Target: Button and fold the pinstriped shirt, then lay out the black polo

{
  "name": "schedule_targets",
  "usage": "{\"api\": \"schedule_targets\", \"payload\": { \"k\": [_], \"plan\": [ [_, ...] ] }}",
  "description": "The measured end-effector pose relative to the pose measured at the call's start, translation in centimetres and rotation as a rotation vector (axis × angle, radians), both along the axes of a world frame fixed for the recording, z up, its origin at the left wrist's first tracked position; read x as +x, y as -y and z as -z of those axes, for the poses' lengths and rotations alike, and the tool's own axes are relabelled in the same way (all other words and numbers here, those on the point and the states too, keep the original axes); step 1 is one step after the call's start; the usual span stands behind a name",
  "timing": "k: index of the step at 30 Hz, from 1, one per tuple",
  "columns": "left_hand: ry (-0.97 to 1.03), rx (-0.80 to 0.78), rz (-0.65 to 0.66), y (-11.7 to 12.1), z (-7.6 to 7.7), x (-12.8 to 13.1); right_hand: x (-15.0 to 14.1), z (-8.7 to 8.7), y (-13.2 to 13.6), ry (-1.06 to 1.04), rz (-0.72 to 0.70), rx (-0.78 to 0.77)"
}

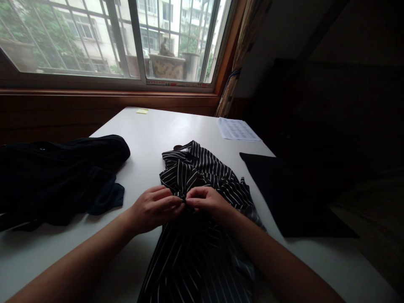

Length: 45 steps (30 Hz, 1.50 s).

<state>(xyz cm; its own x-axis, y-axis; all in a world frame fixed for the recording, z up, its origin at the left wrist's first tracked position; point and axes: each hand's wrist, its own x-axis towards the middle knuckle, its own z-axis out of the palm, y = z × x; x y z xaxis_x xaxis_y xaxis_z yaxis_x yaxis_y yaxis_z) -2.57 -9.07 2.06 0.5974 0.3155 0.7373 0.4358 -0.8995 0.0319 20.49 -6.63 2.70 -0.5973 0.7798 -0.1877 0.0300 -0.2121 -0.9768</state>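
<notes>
Clothing [63, 181], black and navy crumpled fabric, is lying at nine o'clock on the white, smooth-topped table [148, 130]. A small yellow rectangular paper slip [142, 111] is resting at eleven. Left hand [158, 206], fingers curled, is pinching a black, white-striped, rumpled cloth garment [186, 174], which is spreading from the centre towards six. Right hand [210, 203] is pinching it just beside, thumb against index finger. Printed white paper sheets [238, 129] are lying at one; a flat, black, angular piece [284, 193], material unclear, is lying at three.
</notes>
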Motion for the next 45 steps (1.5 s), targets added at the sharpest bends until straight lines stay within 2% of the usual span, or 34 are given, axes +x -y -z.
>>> {"api": "schedule_targets", "payload": {
  "k": [4,11,14,17,28,36,45],
  "plan": [
    [-0.070,0.046,0.017,-0.3,-0.2,-0.3,-0.1,0.2,0.0,-0.030,0.028,0.002],
    [0.119,-0.018,-0.058,0.1,-0.3,-0.5,-0.1,0.8,-0.1,-0.118,0.159,-0.052],
    [0.093,-0.048,-0.044,0.4,-0.5,-0.3,-0.2,1.0,-0.2,-0.121,0.207,-0.015],
    [0.036,-0.143,-0.054,0.5,-0.5,0.1,-0.2,0.9,-0.1,-0.094,0.253,0.041],
    [0.059,-0.391,-0.274,0.2,0.2,1.0,-0.6,0.3,0.7,0.057,0.293,0.333],
    [0.255,-0.659,-0.209,0.1,0.3,1.4,-0.7,0.2,1.0,0.198,0.318,0.520],
    [0.287,-0.671,-0.194,0.4,-0.1,1.6,-0.9,0.1,1.1,0.261,0.320,0.647]
  ]
}}
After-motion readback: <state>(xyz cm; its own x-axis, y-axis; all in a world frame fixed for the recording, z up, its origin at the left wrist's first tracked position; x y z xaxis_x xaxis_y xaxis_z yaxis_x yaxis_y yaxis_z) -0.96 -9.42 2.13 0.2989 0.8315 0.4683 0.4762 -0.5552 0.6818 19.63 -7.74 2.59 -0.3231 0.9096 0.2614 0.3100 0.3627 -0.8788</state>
